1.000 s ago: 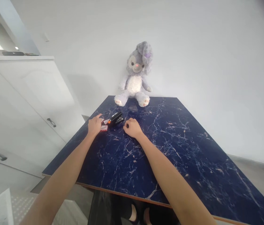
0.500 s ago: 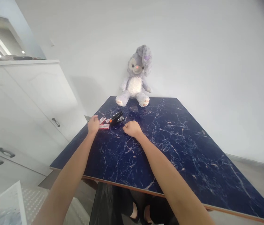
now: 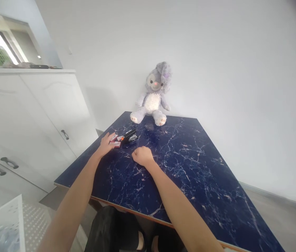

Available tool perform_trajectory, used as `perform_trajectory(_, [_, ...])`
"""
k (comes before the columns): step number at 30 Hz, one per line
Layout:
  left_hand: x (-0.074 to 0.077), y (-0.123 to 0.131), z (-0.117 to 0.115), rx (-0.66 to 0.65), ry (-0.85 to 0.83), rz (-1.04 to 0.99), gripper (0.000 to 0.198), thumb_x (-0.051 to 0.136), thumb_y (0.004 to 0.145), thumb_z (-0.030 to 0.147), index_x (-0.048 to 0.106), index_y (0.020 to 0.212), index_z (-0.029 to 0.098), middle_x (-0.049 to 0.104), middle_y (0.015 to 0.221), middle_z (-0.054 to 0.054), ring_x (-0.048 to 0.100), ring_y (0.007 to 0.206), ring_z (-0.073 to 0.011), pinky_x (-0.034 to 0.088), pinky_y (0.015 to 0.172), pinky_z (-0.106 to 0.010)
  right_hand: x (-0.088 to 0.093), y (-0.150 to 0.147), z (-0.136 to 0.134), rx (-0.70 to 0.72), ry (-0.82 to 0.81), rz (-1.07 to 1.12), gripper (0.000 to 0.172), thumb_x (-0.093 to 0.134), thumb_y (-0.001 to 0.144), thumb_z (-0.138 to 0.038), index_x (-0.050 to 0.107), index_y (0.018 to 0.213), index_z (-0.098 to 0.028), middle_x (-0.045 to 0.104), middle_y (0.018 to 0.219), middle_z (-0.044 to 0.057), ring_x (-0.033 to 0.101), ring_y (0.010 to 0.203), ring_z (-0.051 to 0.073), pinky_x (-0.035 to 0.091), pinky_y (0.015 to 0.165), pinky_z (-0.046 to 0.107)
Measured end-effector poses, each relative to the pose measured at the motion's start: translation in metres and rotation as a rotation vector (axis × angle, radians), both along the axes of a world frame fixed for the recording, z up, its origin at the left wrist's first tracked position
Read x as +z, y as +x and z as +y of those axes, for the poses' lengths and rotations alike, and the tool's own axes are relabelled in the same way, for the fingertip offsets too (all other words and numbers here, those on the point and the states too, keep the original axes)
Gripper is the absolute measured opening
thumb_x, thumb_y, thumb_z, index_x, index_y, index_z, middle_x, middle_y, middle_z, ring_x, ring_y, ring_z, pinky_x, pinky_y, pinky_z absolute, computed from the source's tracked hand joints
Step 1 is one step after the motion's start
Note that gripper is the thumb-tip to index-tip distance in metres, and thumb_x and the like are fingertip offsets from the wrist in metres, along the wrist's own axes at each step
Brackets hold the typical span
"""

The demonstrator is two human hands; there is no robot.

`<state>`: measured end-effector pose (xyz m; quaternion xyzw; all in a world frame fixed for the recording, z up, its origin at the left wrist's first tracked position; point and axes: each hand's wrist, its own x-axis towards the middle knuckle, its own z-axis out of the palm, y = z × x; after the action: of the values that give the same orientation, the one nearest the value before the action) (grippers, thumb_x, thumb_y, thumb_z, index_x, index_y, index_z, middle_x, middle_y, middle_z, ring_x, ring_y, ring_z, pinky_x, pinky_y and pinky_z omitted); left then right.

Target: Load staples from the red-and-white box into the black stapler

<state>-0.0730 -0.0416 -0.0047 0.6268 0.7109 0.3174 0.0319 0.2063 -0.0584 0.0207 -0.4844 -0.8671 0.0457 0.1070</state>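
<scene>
From where I stand, both of the person's bare arms extend over a dark blue, white-veined table (image 3: 190,168). The left hand (image 3: 106,143) is released, palm down, its fingers extended and spread at the near side of three small red-and-white boxes (image 3: 115,144). The fingertips reach the edges of the boxes; whether they press on them I cannot tell. The boxes lie close together on the left part of the tabletop, the foremost nearest the person.

Just right of the boxes lies a black stapler (image 3: 130,135), on the tabletop between the two hands, with an orange part at its end towards the boxes. The right hand (image 3: 142,155) is clenched into a fist, resting on the table near the stapler but apart from it. Its inside is hidden from view, so its contents cannot be confirmed.

At the far edge a grey plush rabbit (image 3: 152,101) sits upright against the pale wall (image 3: 216,63). To the left stands a white cabinet (image 3: 42,115) with dark handles; below it, a white perforated basket (image 3: 33,213)
</scene>
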Motion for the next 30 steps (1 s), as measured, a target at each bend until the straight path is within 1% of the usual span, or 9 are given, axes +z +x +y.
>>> perform_trajectory(2, [-0.002,-0.001,-0.002,-0.052,-0.053,0.035,0.081,0.07,0.071,0.022,0.047,0.149,0.029,0.037,0.159,-0.011,0.027,0.148,-0.041,0.025,0.119,-0.059,0.001,-0.002,0.005,0.011,-0.008,0.004,0.035,0.047,0.093,-0.034,0.08,0.092,-0.022,0.077,0.095,0.011,0.071,0.089,0.023,0.048,0.08,0.029])
perform_trajectory(5, [-0.004,0.0,-0.002,-0.072,-0.064,0.05,0.08,0.067,0.073,0.023,0.044,0.15,0.026,0.032,0.161,-0.013,0.023,0.15,-0.0403,0.025,0.119,-0.06,0.0,-0.005,0.012,0.005,-0.022,0.013,0.036,0.045,0.093,-0.036,0.079,0.092,-0.024,0.076,0.095,0.01,0.071,0.089,0.023,0.048,0.078,0.029])
perform_trajectory(8, [-0.002,0.003,-0.003,-0.092,-0.015,0.039,0.076,0.063,0.075,0.02,0.044,0.149,0.021,0.034,0.159,-0.014,0.027,0.15,-0.0341,0.029,0.121,-0.051,-0.003,-0.004,0.016,0.009,-0.023,0.031,0.036,0.046,0.093,-0.037,0.079,0.092,-0.024,0.076,0.095,0.009,0.07,0.09,0.023,0.048,0.078,0.029])
perform_trajectory(11, [-0.001,0.004,-0.004,-0.114,0.032,0.072,0.071,0.061,0.076,0.017,0.049,0.145,0.022,0.042,0.154,-0.014,0.033,0.148,-0.0304,0.029,0.122,-0.046,-0.005,-0.001,0.015,0.022,-0.028,0.058,0.035,0.046,0.093,-0.038,0.079,0.091,-0.024,0.076,0.093,0.009,0.07,0.09,0.022,0.048,0.078,0.028])
perform_trajectory(15, [-0.001,0.006,-0.003,-0.107,0.033,0.137,0.066,0.063,0.076,0.019,0.054,0.141,0.026,0.047,0.151,-0.013,0.036,0.145,-0.0329,0.032,0.119,-0.051,-0.003,0.002,0.006,0.008,-0.027,0.061,0.036,0.045,0.094,-0.036,0.078,0.094,-0.022,0.076,0.097,0.01,0.07,0.093,0.022,0.047,0.081,0.028])
perform_trajectory(18, [-0.001,0.008,-0.003,-0.093,0.013,0.145,0.064,0.067,0.076,0.02,0.057,0.138,0.03,0.047,0.152,-0.013,0.039,0.143,-0.0359,0.033,0.117,-0.056,0.001,0.003,-0.007,-0.012,0.012,0.041,0.036,0.044,0.094,-0.033,0.078,0.096,-0.021,0.076,0.097,0.012,0.071,0.09,0.024,0.048,0.079,0.029])
perform_trajectory(21, [-0.002,0.009,-0.003,-0.091,0.013,0.115,0.065,0.066,0.076,0.019,0.056,0.14,0.03,0.048,0.152,-0.012,0.04,0.144,-0.0332,0.035,0.117,-0.05,0.001,0.005,-0.02,0.016,0.03,0.019,0.038,0.043,0.095,-0.032,0.079,0.094,-0.021,0.077,0.095,0.01,0.071,0.089,0.023,0.048,0.08,0.029])
perform_trajectory(24, [-0.003,0.008,-0.003,-0.075,0.044,0.111,0.061,0.063,0.079,0.018,0.058,0.139,0.026,0.05,0.15,-0.012,0.042,0.143,-0.0312,0.036,0.118,-0.043,0.0,0.008,-0.027,0.083,0.025,0.009,0.039,0.042,0.097,-0.035,0.079,0.09,-0.023,0.077,0.093,0.008,0.071,0.09,0.02,0.047,0.083,0.027])
perform_trajectory(30, [-0.002,0.005,-0.001,-0.049,0.098,0.207,0.054,0.057,0.082,0.019,0.059,0.136,0.02,0.057,0.142,-0.011,0.051,0.133,-0.0294,0.036,0.116,-0.043,-0.001,0.01,-0.025,0.126,-0.003,0.031,0.04,0.045,0.098,-0.04,0.078,0.084,-0.024,0.077,0.09,0.006,0.07,0.089,0.019,0.046,0.079,0.026])
